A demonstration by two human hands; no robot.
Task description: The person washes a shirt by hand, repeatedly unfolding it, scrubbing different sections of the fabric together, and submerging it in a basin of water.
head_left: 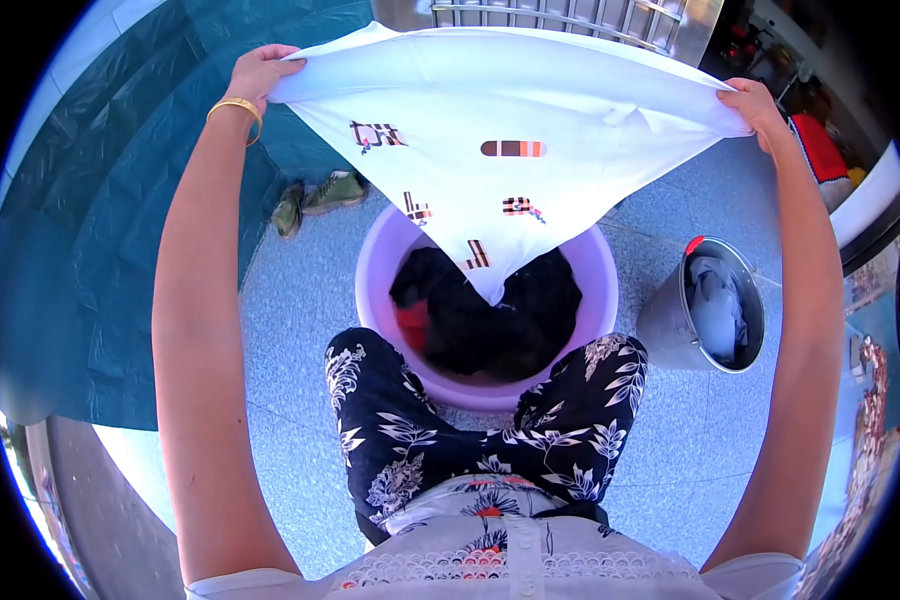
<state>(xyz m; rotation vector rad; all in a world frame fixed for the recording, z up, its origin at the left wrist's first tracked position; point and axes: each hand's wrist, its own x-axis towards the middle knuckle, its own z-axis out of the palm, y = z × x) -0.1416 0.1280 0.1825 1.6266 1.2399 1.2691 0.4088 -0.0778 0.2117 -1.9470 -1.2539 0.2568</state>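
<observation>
A white cloth (450, 110) with small printed patterns is stretched wide between my two hands, its lower point hanging over the tub. My left hand (262, 76) pinches its upper left corner, a gold bangle on the wrist. At the upper right, my right hand (755, 108) grips the opposite corner. Below the cloth, a round purple tub (603, 290) holds dark clothes (530, 320) and a bit of red fabric (413, 322). The cloth hides the tub's back rim.
A metal bucket (663, 322) with greyish cloth inside stands right of the tub. Green shoes (332, 193) lie on the speckled floor (290, 310), beside teal sheeting (130, 250) at left. A metal rack (560, 15) is behind the cloth. Something red (818, 148) lies at right.
</observation>
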